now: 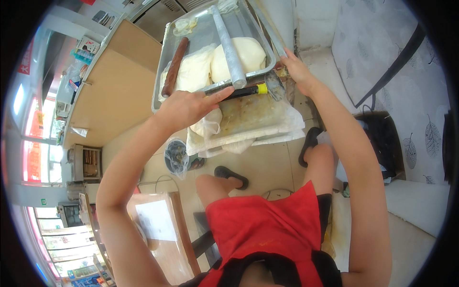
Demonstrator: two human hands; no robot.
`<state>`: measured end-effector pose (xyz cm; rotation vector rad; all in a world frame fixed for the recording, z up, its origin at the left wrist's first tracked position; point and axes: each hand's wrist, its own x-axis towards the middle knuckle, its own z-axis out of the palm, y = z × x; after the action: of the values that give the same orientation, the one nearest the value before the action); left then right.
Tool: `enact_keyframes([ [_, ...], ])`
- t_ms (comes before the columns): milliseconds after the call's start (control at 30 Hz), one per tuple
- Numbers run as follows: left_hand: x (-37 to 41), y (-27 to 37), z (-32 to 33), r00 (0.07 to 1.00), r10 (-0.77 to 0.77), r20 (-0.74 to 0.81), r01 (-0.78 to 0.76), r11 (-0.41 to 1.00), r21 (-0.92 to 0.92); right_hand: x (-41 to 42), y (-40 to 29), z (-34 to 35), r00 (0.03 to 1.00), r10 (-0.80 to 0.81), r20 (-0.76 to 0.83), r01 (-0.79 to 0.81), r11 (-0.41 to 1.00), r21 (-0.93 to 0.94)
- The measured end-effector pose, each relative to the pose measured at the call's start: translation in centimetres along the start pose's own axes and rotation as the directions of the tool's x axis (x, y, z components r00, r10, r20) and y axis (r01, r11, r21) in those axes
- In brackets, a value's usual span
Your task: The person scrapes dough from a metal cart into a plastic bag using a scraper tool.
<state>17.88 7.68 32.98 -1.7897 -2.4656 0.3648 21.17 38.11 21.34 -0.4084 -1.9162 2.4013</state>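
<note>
My left hand (188,107) is closed around the black handle of a scraper (247,92), just in front of the tray's near rim. The handle has a yellow collar, and its grey metal blade points right. At the tray's right corner, the fingers of my right hand (297,71) grip the end of a long grey strip (270,30). In the metal tray (199,30) are a smooth round dough ball (254,53) and a flatter piece of dough (193,68). A pale ridged rolling pin (226,43) lies across the ball; a brown wooden rolling pin (175,68) rests at left.
Below the tray, a stained board (251,118) is edged with whitish wrapping, with a crumpled plastic bag (211,122) on it. A lined waste bin (175,154) stands on the floor. A wooden counter (125,57) is at left; an open box (383,140) is at right.
</note>
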Motion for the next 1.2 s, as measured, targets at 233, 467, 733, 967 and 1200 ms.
enact_keyframes([
  [233,1.7,0.8,0.1,0.993,-0.074,0.087,0.073,0.997,0.016,2.0,2.0,-1.1,1.000,-0.007,-0.008,0.007,1.000,0.021],
  [467,2.0,0.1,2.7,0.996,-0.084,0.008,0.084,0.994,-0.069,1.7,1.6,-0.7,0.999,-0.021,0.030,0.019,0.999,0.044],
  [733,1.4,1.1,5.2,0.983,-0.182,0.012,0.179,0.948,-0.264,1.6,1.5,-0.8,0.997,-0.067,0.024,0.067,0.998,-0.001],
  [967,0.5,2.4,7.6,0.958,-0.284,-0.047,0.233,0.859,-0.456,0.9,1.2,-0.2,0.998,-0.050,0.029,0.048,0.996,0.071],
  [1200,-2.8,4.1,6.3,0.944,-0.328,-0.030,0.278,0.843,-0.460,0.2,0.5,-0.3,0.999,-0.019,0.044,0.017,0.999,0.049],
])
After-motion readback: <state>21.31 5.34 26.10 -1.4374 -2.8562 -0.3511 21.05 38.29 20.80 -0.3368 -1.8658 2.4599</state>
